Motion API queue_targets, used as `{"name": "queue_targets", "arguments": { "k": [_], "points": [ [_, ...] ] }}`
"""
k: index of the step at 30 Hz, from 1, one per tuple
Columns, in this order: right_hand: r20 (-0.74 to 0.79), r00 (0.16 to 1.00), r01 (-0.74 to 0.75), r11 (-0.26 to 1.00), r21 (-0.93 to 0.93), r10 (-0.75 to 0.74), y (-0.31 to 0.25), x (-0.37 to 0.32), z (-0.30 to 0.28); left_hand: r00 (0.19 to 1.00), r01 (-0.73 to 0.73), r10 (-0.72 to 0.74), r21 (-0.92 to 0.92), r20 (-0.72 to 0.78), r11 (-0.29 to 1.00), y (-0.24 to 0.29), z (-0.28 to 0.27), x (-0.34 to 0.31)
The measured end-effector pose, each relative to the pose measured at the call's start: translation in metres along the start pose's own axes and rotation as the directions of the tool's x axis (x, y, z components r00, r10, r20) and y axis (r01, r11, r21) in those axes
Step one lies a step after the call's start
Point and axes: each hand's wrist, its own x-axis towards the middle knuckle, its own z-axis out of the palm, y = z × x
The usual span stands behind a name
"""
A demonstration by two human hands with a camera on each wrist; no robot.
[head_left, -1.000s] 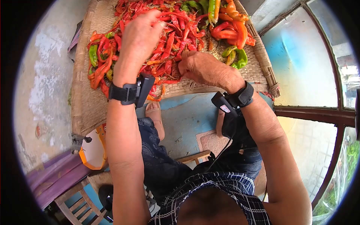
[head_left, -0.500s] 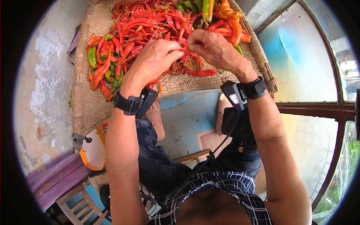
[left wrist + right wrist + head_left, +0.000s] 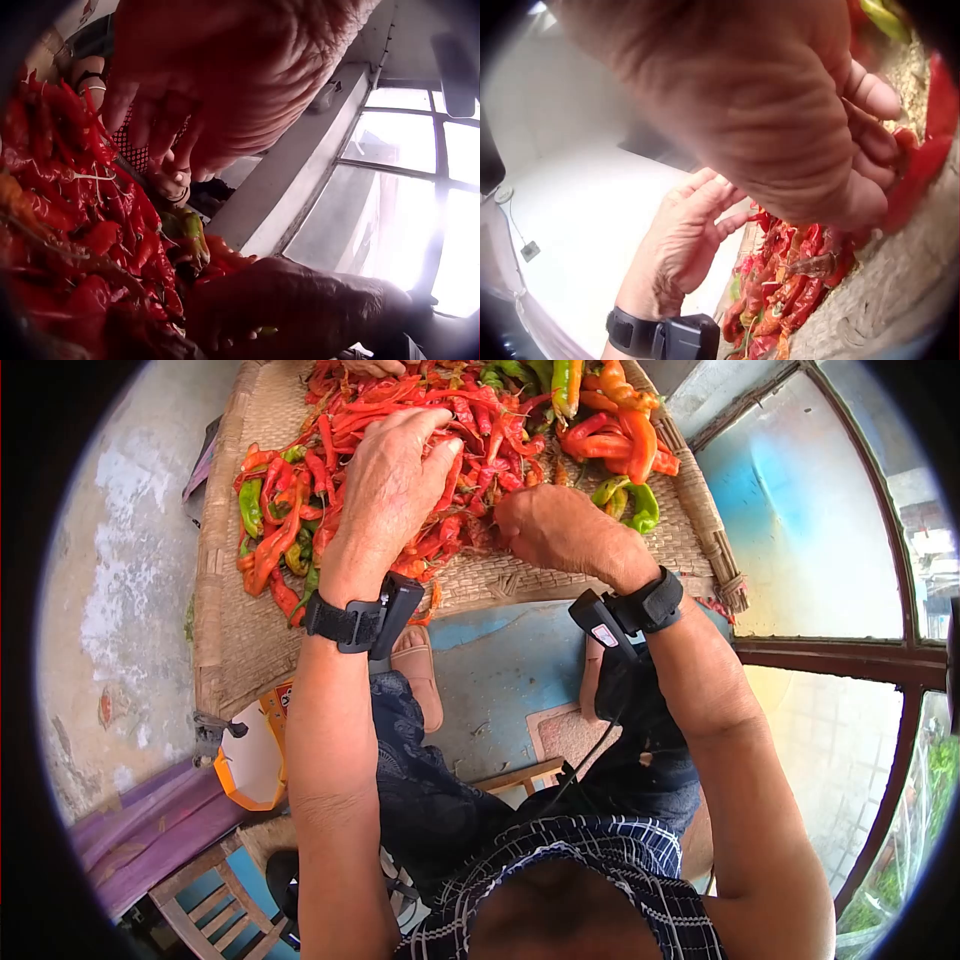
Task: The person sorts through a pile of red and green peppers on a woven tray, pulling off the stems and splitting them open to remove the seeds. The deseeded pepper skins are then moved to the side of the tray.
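My left hand (image 3: 395,490) hovers over a heap of red chili peppers (image 3: 480,420) on the woven tray (image 3: 230,650). Its fingers are loosely bent and hold nothing; in the left wrist view they hang above the heap. Lower and to the right, my right hand (image 3: 570,530) is at the heap's near edge, back upward. Its fingertips, hidden in the head view, curl with the thumb against a red chili pepper (image 3: 922,176) in the right wrist view. Pale seeds (image 3: 911,86) lie beside that pepper.
Another person's hand (image 3: 375,366) is at the heap's far side. Orange-red peppers (image 3: 620,445) and green peppers (image 3: 640,508) lie at the right, more mixed ones (image 3: 275,530) at the left. A window (image 3: 800,520) stands right, a wall (image 3: 120,560) left.
My hands were together over the heap half a second ago; now the left has moved up and away, the right down to the near edge. The other person's hand has come into view at the top.
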Motion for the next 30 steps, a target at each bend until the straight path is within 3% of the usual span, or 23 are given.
{"name": "queue_targets", "arguments": {
  "k": [1,3,5,7,9,10,15,17,18,20,22,23,25,27,29,30],
  "points": [
    [-0.003,0.999,-0.032,0.999,-0.002,0.032,-0.003,-0.001,-0.006,0.996,0.024,-0.017,-0.084,0.086,0.996,0.003,-0.001,0.000],
    [-0.007,0.998,-0.063,0.998,-0.007,0.063,0.001,-0.003,-0.012,0.998,-0.043,0.046,-0.095,0.036,0.995,0.005,0.001,-0.002],
    [-0.146,0.984,0.138,0.960,0.244,-0.104,0.019,-0.004,-0.017,0.955,0.185,-0.090,-0.329,0.284,0.926,0.015,-0.004,-0.004],
    [-0.197,0.976,0.154,0.936,0.315,-0.094,0.018,-0.009,-0.030,0.944,0.165,-0.067,-0.288,0.322,0.943,0.021,-0.005,-0.006],
    [-0.204,0.978,0.127,0.883,0.452,-0.036,0.020,-0.010,-0.037,0.965,-0.035,0.129,-0.376,0.228,0.926,0.023,0.003,-0.012],
    [-0.194,0.981,0.133,0.829,0.543,-0.031,0.022,-0.010,-0.036,0.930,0.035,0.106,-0.373,0.351,0.927,0.023,0.002,-0.013],
    [-0.284,0.957,0.228,0.759,0.610,-0.059,0.021,-0.007,-0.038,0.900,0.103,0.076,-0.378,0.429,0.920,0.029,0.006,-0.012],
    [-0.302,0.950,0.257,0.736,0.626,-0.075,0.019,-0.006,-0.037,0.868,0.218,-0.010,-0.363,0.496,0.906,0.031,0.005,-0.008],
    [-0.370,0.929,0.266,0.717,0.644,-0.012,0.017,-0.005,-0.037,0.867,0.219,-0.010,-0.364,0.497,0.905,0.029,0.005,-0.006],
    [-0.433,0.900,0.277,0.698,0.661,0.053,0.017,-0.002,-0.036,0.957,0.236,-0.143,-0.390,0.255,0.890,0.019,0.005,0.000],
    [-0.511,0.842,0.158,0.825,0.542,0.175,0.023,0.002,-0.030,0.936,0.341,-0.348,-0.354,0.046,0.871,-0.008,0.002,0.013],
    [-0.510,0.842,0.157,0.825,0.543,0.175,0.024,0.003,-0.024,0.900,0.285,-0.403,-0.476,-0.164,0.832,-0.018,0.003,0.018],
    [-0.464,0.885,0.235,0.887,0.398,-0.026,0.020,0.008,-0.014,0.853,0.277,-0.424,-0.424,-0.304,0.862,-0.032,-0.005,0.022],
    [-0.335,0.942,0.151,0.934,0.323,-0.037,0.007,0.005,-0.005,0.855,0.302,-0.424,-0.379,-0.299,0.875,-0.036,-0.004,0.019],
    [-0.322,0.941,0.145,0.982,0.119,-0.100,0.004,0.005,0.007,0.855,0.329,-0.426,-0.326,-0.296,0.886,-0.036,-0.005,0.014],
    [-0.321,0.941,0.149,0.981,0.122,-0.103,0.000,0.006,0.008,0.901,0.295,-0.350,-0.228,-0.258,0.928,-0.030,-0.004,0.013]
  ]
}}
